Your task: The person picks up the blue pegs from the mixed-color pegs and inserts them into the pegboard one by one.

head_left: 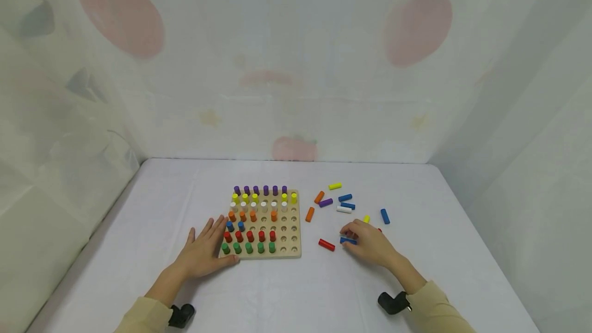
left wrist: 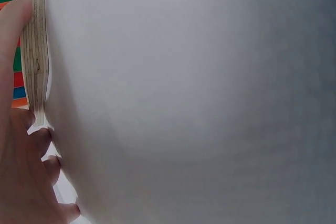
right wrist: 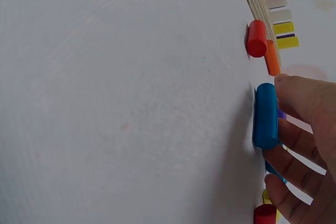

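Note:
My left hand [head_left: 201, 253] rests at the left side of a wooden pegboard [head_left: 291, 257], thumb along its near edge and the other fingers spread by its left edge. In the left wrist view the thumb [left wrist: 18, 17] lies against the board's layered side. Coloured pegs stand in rows on the board: purple, yellow, white, orange, blue, red and green. My right hand [head_left: 370, 243] reaches over a blue peg [right wrist: 266, 116] lying on the cloth, its thumb and bent fingers around the peg, with a gap showing between index finger and peg in the head view.
Loose pegs lie right of the board: a red peg [head_left: 326, 244] near the right hand, an orange peg [head_left: 310, 214], a purple peg [head_left: 326, 202], a white peg [head_left: 344, 209], a yellow peg [head_left: 335, 186] and several blue ones. A white cloth [head_left: 296, 297] covers the table.

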Demonstrator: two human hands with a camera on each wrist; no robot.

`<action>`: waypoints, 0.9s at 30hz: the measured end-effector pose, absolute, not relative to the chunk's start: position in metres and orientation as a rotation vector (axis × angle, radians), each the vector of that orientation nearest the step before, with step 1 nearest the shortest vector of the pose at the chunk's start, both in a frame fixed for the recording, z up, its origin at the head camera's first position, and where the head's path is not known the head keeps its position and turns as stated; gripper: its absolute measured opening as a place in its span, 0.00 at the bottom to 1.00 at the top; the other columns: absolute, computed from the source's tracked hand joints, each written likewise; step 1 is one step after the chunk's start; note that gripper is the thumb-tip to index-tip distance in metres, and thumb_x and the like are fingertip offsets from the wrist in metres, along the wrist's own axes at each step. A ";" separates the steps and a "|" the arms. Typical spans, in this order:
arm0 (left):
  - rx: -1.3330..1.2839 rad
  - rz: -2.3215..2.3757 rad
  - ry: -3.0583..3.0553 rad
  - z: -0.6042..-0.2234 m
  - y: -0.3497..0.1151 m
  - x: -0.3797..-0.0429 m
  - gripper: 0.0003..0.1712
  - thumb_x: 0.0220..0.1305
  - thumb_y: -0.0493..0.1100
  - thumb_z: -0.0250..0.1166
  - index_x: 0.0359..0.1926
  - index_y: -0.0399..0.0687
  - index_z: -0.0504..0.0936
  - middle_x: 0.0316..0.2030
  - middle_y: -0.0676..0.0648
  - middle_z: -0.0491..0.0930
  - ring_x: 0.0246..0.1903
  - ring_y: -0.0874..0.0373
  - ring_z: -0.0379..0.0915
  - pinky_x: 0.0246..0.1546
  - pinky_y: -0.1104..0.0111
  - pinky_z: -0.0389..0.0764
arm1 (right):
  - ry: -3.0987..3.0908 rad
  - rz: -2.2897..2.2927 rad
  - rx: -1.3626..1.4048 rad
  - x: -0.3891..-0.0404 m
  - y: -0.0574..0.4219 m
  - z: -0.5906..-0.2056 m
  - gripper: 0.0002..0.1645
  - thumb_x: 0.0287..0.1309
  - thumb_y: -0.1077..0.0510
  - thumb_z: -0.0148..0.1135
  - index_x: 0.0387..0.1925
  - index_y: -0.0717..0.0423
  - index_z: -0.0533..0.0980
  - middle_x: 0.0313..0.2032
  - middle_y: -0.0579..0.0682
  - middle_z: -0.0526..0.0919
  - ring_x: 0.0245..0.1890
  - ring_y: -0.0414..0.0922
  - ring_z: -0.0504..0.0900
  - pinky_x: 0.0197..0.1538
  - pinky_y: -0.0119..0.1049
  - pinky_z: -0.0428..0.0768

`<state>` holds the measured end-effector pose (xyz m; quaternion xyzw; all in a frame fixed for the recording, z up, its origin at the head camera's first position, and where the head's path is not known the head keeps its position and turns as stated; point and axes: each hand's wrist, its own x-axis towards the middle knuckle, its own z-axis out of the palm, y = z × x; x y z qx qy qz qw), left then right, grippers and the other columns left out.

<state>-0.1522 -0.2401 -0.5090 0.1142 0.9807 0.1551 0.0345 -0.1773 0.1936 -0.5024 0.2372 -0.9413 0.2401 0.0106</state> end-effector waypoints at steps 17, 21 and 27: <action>0.352 0.490 3.023 -0.505 -0.239 -0.151 0.62 0.44 0.76 0.59 0.71 0.44 0.51 0.70 0.41 0.51 0.68 0.38 0.43 0.60 0.34 0.38 | -2.946 0.742 0.765 -0.179 0.194 -0.509 0.13 0.49 0.56 0.68 0.39 0.46 0.78 0.33 0.36 0.75 0.32 0.32 0.72 0.38 0.24 0.77; 0.356 0.479 3.018 -0.505 -0.240 -0.151 0.62 0.44 0.76 0.58 0.71 0.44 0.51 0.70 0.41 0.51 0.68 0.39 0.43 0.60 0.34 0.38 | -2.958 0.747 0.755 -0.180 0.194 -0.510 0.12 0.49 0.56 0.68 0.39 0.45 0.78 0.33 0.35 0.75 0.32 0.31 0.72 0.39 0.24 0.77; 0.360 0.472 3.008 -0.505 -0.240 -0.151 0.62 0.44 0.76 0.58 0.71 0.44 0.50 0.70 0.41 0.51 0.69 0.39 0.42 0.60 0.34 0.38 | -2.957 0.764 0.754 -0.179 0.194 -0.510 0.12 0.49 0.56 0.68 0.38 0.45 0.78 0.34 0.36 0.75 0.32 0.31 0.72 0.39 0.25 0.77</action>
